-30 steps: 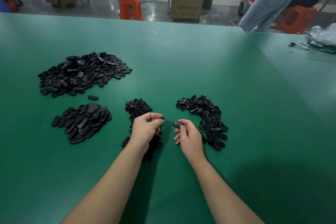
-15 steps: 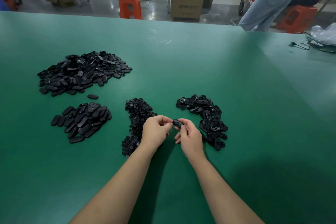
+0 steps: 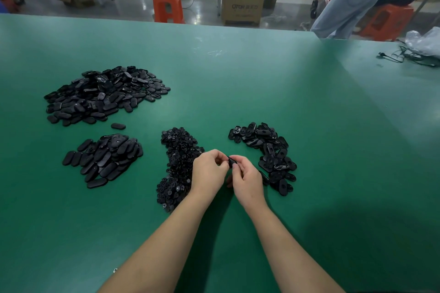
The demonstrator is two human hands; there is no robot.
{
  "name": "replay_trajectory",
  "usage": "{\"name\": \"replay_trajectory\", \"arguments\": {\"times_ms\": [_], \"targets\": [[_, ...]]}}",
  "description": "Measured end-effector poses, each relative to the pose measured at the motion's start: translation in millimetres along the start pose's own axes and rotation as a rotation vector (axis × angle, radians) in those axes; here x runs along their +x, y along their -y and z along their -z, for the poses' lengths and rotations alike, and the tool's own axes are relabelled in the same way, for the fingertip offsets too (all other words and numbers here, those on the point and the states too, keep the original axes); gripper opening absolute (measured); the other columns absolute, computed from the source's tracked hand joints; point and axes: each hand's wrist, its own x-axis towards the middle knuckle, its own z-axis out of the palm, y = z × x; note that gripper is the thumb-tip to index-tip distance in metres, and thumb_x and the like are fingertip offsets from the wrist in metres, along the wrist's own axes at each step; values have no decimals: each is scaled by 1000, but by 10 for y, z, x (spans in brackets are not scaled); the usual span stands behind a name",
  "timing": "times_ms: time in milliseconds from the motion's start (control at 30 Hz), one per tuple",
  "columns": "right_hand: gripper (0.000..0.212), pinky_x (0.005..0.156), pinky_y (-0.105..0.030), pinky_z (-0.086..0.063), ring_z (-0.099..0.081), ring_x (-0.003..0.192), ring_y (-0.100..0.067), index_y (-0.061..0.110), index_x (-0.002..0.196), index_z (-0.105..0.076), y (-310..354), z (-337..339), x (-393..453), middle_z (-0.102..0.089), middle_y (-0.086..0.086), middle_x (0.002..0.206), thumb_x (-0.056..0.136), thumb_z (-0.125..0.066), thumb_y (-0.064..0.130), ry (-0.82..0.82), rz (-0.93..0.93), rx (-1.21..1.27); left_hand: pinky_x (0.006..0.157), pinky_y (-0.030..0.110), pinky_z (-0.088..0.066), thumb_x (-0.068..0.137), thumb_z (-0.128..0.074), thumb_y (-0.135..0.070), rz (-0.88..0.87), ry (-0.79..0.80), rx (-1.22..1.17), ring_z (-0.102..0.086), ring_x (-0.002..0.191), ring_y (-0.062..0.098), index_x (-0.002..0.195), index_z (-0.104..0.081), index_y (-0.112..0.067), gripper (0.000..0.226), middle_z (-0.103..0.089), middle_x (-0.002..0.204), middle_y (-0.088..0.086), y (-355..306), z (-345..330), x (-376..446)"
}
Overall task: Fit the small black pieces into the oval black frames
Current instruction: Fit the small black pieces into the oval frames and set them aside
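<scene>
Four black heaps lie on the green table [image 3: 238,74]: three of oval frames [image 3: 269,154], one of small pieces [image 3: 178,150], plus one stray frame [image 3: 118,126]. Two orange stools [image 3: 167,5] stand beyond. Both hands meet between heaps: right hand [image 3: 246,179] pinches one oval frame [image 3: 232,162]; left hand [image 3: 209,171] curls fingertips against it.

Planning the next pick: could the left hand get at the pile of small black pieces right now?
Probably yes: the pile of small black pieces lies uncovered beside the left hand, though its fingers are busy.
</scene>
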Motion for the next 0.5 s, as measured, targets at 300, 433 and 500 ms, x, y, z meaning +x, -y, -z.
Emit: {"name": "replay_trajectory", "arguments": {"times_ms": [300,433,500], "targets": [[25,65,-36,-59,-66,71,-14,28,104,-65,-10,9,23,-72,4,90,104,-47,10,2,-30,59,78,28,-46,85,-78,-20,10,0,2,-60,89,17,89,-68,-24,12,-61,99,-3,-23,12,59],[23,60,-37,-58,-62,64,-12,29,101,-63,-10,28,15,-71,4,83,103,-50,10,0,-26,109,79,32,-56,80,-83,-22,78,103,-116,-68,81,15,96,-73,-24,19,-72,85,-8,1,37,99],[22,56,-34,-55,-57,57,-10,30,99,-62,-9,29,10,-67,8,71,103,-51,11,10,-21,113,77,38,-60,79,-84,-20,74,118,-149,-70,72,15,84,-76,-23,10,-74,75,-5,21,47,103]]}}
